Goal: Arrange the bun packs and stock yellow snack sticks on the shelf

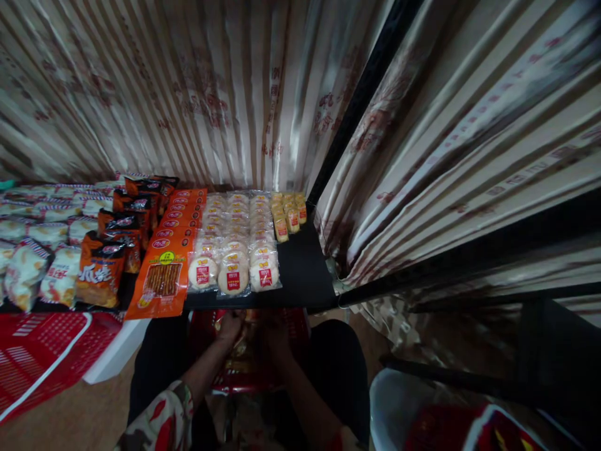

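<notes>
Below the front edge of the black shelf, a red plastic basket (300, 326) sits between my legs with small golden-yellow packets (240, 364) inside. My left hand (230, 327) is in the basket, fingers curled among the packets; what it grips is too dark to make out. Close beside it, my right hand (275, 337) also reaches into the basket, its fingers lost in shadow under the shelf edge. Similar small yellow-wrapped snacks (287, 216) stand in short rows at the shelf's right end, next to rows of round white rice crackers (233, 272) in clear wrappers.
Left on the black shelf (305, 272) are orange stick-snack packs (162, 275), black-and-orange bags (100, 270) and several white bags (61, 274). Printed curtains (244, 94) hang behind. A red basket (51, 357) stands lower left; a pale bin (392, 401) stands lower right. A dark pole (359, 103) rises at the corner.
</notes>
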Demonstrator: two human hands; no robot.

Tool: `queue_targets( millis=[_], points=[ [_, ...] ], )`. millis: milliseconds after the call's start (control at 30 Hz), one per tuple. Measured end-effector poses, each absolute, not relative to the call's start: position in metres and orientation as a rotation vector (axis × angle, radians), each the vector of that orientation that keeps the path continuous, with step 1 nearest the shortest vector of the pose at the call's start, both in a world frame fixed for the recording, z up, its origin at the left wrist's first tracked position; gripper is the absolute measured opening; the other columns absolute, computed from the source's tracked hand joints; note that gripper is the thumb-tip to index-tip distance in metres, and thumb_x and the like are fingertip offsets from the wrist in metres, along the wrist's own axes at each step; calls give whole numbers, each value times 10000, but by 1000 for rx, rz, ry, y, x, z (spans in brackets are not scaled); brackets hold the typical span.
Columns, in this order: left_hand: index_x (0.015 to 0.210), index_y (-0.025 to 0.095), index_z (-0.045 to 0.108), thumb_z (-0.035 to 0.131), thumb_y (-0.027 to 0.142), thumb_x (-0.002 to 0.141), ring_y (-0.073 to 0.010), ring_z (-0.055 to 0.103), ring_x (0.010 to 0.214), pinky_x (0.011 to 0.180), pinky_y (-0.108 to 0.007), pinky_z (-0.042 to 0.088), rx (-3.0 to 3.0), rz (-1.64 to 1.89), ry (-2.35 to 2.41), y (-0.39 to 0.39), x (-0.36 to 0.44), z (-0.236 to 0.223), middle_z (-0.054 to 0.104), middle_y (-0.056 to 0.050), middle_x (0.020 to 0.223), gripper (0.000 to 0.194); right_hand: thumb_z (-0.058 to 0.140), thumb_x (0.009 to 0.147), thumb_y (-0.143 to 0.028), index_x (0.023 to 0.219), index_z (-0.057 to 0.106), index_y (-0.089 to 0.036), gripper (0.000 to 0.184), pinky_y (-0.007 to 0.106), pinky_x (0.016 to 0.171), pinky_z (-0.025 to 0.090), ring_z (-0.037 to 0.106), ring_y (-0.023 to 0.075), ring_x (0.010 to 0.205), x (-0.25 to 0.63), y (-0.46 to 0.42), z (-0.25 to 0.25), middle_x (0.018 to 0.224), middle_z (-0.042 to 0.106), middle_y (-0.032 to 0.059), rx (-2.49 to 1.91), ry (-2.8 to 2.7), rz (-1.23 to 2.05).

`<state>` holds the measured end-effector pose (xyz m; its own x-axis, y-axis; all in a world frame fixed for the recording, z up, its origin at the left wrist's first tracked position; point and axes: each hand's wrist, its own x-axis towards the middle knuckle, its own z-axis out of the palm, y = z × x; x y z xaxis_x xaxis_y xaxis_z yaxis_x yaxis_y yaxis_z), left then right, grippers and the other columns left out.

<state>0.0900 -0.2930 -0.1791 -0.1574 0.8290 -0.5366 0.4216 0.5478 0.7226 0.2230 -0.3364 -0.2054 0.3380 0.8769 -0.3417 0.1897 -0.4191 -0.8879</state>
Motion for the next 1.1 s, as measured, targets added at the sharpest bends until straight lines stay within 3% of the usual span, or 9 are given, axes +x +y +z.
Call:
queue_targets(
  millis=[100, 267, 433, 767, 900, 1000, 1100],
  points=[
    [832, 122, 604, 517, 188, 742, -174, 632, 810, 738, -253, 465, 1044, 528, 1808, -298, 90, -173, 682, -88, 861, 142, 490, 606, -160, 688, 655, -168, 185, 304, 766, 480, 635, 213, 811, 226, -338, -197, 811, 697, 80, -1826, -918, 1121],
    [848, 137, 606, 523, 157, 711, -134, 617, 674, 652, -219, 466, 1063, 548, 1829, -307, 94, -160, 667, -29, 751, 161, 473, 620, -153, 731, 641, -165, 202, 302, 741, 487, 641, 211, 778, 224, -348, -182, 789, 694, 78, -1825, -900, 1122],
    [797, 152, 623, 544, 126, 681, -135, 618, 676, 643, -204, 457, 1127, 532, 1810, -313, 100, -153, 658, 2, 693, 143, 476, 630, -108, 853, 619, -158, 270, 293, 779, 478, 641, 207, 840, 224, -364, -169, 885, 684, 94, -1843, -1037, 1055],
    [903, 172, 639, 494, 137, 738, -146, 635, 784, 675, -209, 443, 1322, 367, 1685, -326, 104, -141, 700, -32, 850, 222, 532, 699, -104, 966, 614, -121, 280, 311, 771, 462, 637, 245, 886, 235, -380, -147, 926, 674, 151, -2020, -1583, 957],
    [945, 174, 643, 482, 144, 745, -165, 626, 884, 763, -227, 434, 1493, 312, 1660, -332, 110, -119, 694, -57, 945, 259, 548, 701, -101, 982, 629, -113, 293, 354, 822, 442, 598, 283, 974, 235, -383, -141, 1031, 639, 188, -2128, -1676, 745],
    [990, 177, 637, 461, 152, 766, -159, 612, 944, 812, -222, 422, 1589, 247, 1634, -333, 115, -103, 683, -57, 999, 285, 537, 723, -115, 1005, 623, -119, 295, 349, 878, 426, 574, 265, 1015, 236, -387, -138, 1062, 629, 165, -2064, -1709, 686],
    [1012, 200, 629, 444, 143, 769, -141, 604, 958, 833, -216, 417, 1665, 203, 1565, -334, 120, -85, 675, -33, 1027, 311, 504, 737, -102, 1139, 561, -148, 409, 323, 930, 409, 547, 222, 1081, 239, -391, -136, 1144, 604, 126, -1937, -1751, 717]
  ],
)
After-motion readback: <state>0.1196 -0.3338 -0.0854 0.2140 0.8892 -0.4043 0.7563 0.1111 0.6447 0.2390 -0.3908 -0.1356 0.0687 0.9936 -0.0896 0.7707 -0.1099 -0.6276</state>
